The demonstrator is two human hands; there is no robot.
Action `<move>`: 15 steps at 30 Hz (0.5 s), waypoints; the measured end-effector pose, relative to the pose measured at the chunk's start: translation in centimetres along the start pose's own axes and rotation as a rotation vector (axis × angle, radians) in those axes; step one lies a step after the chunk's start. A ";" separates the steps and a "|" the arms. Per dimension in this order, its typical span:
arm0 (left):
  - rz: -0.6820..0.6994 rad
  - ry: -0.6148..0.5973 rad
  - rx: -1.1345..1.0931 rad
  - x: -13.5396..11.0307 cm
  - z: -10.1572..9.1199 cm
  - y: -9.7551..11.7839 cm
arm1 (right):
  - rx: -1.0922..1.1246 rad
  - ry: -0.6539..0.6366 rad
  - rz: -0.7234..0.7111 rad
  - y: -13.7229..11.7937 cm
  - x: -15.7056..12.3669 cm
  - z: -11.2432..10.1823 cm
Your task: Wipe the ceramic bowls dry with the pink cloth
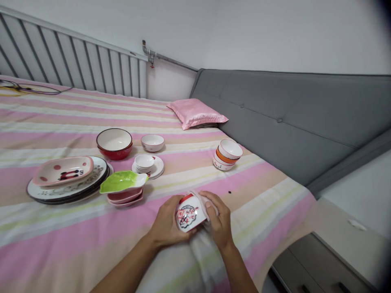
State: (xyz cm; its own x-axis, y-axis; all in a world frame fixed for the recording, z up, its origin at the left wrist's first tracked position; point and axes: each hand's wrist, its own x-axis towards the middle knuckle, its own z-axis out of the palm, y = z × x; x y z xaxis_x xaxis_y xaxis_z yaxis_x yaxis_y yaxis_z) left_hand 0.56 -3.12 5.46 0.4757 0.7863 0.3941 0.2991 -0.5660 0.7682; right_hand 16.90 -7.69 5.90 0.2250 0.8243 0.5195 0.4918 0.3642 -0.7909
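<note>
Over a bed with a pink striped sheet point(76, 236), both hands hold a small bowl point(187, 215), white with a red and black pattern, tipped on its side just above the sheet. The left hand point(165, 224) is wrapped around its base, and the right hand point(218, 221) is closed over its rim, pressing what looks like a pale cloth point(198, 196) against it. A green dish point(122, 181) sits to the left, and a stack of bowls point(227, 155) lies farther back.

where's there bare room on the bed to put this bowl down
Bare sheet lies between the saucer stack and the stacked bowls, just beyond the held bowl. Another free strip runs near left, in front of the plates. Crowded: plates, green leaf dish, red bowl and saucer stack sit close together.
</note>
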 end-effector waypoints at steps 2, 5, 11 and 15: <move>-0.016 0.004 0.042 -0.1 0.0 -0.1 | -0.055 -0.023 -0.076 -0.6 0.0 0.1; -0.056 -0.008 0.078 -0.2 0.2 -0.2 | -0.137 -0.052 -0.167 -1.4 0.1 0.2; -0.065 -0.132 -0.086 -0.1 0.0 -1.1 | -0.115 -0.040 -0.118 -0.9 0.3 0.1; -0.007 -0.247 -0.144 0.1 -0.6 -2.3 | -0.089 -0.033 -0.076 -0.3 0.4 -0.1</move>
State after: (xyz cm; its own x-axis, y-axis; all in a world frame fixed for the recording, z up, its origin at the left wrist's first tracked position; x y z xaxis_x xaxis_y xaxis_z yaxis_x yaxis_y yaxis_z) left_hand -0.61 -1.60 3.98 0.6667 0.6956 0.2675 0.1906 -0.5062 0.8411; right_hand 16.90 -7.52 6.41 0.1574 0.8100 0.5649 0.5796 0.3874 -0.7170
